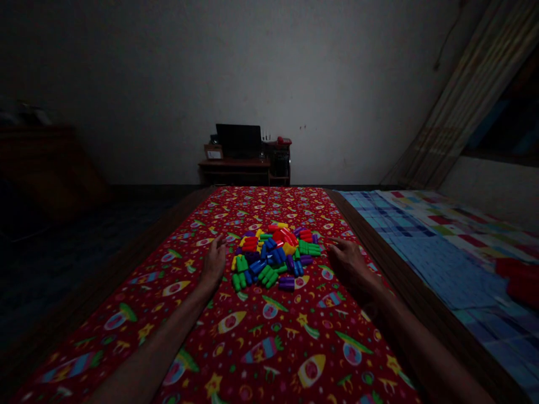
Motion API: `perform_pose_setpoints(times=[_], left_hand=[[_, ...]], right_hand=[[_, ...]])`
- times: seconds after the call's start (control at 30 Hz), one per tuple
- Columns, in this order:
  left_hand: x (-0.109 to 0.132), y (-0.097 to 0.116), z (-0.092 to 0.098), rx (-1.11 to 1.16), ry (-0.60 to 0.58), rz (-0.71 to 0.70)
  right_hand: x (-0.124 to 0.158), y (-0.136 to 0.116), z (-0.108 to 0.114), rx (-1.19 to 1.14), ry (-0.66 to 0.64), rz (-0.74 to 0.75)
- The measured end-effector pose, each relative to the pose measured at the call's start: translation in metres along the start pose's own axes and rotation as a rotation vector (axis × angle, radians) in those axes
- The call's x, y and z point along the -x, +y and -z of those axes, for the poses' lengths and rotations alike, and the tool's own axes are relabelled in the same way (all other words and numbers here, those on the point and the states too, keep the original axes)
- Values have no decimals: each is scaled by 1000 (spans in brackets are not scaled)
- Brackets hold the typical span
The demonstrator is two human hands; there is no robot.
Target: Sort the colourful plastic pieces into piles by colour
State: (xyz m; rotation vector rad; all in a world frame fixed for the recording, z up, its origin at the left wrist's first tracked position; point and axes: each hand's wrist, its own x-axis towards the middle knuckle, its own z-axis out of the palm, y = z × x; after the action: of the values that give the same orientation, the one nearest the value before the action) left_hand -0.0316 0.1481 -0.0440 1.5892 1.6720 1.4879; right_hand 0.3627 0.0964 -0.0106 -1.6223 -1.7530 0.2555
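A heap of plastic toy building blocks lies on a red cloth (269,314) printed with rockets and stars. Among them are a blue block (277,256), a green block (268,276), a purple block (287,283) and a red block (250,244). Just left of the heap, my left hand (215,260) rests with its fingers apart and nothing in them. On the opposite side is my right hand (347,257), its fingers stretched toward the blocks without touching them. It holds nothing either.
Against the far wall stands a low desk (236,164) with a dark monitor (238,140). Blue checked bedding (400,247) spreads along the right, beneath a curtain (455,101). A wooden cabinet (46,168) is dimly visible at left. The room is dark.
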Motion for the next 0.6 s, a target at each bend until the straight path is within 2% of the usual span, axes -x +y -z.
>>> perform_pose_setpoints(times=[0.17, 0.27, 0.37, 0.47, 0.6], left_hand=[[3, 4, 0, 34, -60, 92], [3, 2, 2, 2, -74, 72], [3, 1, 5, -63, -102, 36], [2, -1, 7, -111, -133, -8], [1, -6, 8, -148, -149, -76]], right_hand=[[-46, -22, -18, 116, -129, 57], [-57, -17, -28, 42, -224, 32], [-60, -2, -32, -146, -282, -39], [-64, 18, -26, -276, -161, -152], [-71, 41, -13, -259, 79, -256]])
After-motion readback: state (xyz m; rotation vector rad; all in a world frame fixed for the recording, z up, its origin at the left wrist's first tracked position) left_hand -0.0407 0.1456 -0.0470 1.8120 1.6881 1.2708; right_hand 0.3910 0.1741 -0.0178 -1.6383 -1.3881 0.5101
